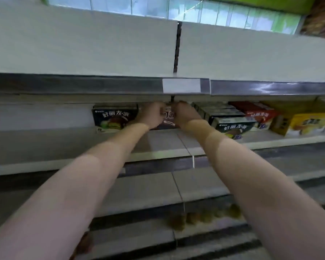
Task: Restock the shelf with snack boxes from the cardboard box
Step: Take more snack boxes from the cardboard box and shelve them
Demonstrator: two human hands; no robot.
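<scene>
Between both hands, a dark snack box [168, 117] is gripped: left hand [152, 114] on its left end, right hand [184, 115] on its right end, fingers curled round it. It stands on the shelf [158, 141], long axis left-right, printed front facing outward. Another dark box [114, 118] stands just left; a row of boxes [227, 119] runs right

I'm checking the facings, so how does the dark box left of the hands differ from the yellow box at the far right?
The dark box sits left of the hands, its front facing squarely out; the yellow box sits at the shelf's right end, turned at an angle. The dark box is black with white lettering; the yellow box is bright yellow. Both stand on the same shelf.
</scene>
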